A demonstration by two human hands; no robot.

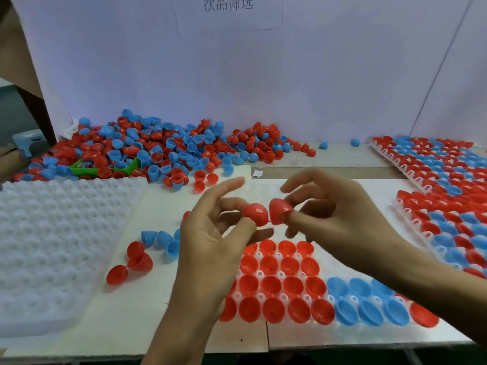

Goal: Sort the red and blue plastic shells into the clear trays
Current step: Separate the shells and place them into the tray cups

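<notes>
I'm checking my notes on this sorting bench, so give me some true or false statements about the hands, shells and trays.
1. Each hand holds a red plastic half-shell: left hand, right hand. True.
2. The white dimpled tray on the left is full of shells. False; it holds none.
3. The clear tray under the hands holds red and blue shells. True.
4. The loose shell pile is all blue. False; red and blue are mixed.

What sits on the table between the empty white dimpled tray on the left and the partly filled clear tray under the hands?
In the head view: loose red shells and blue shells on the white table.
</notes>
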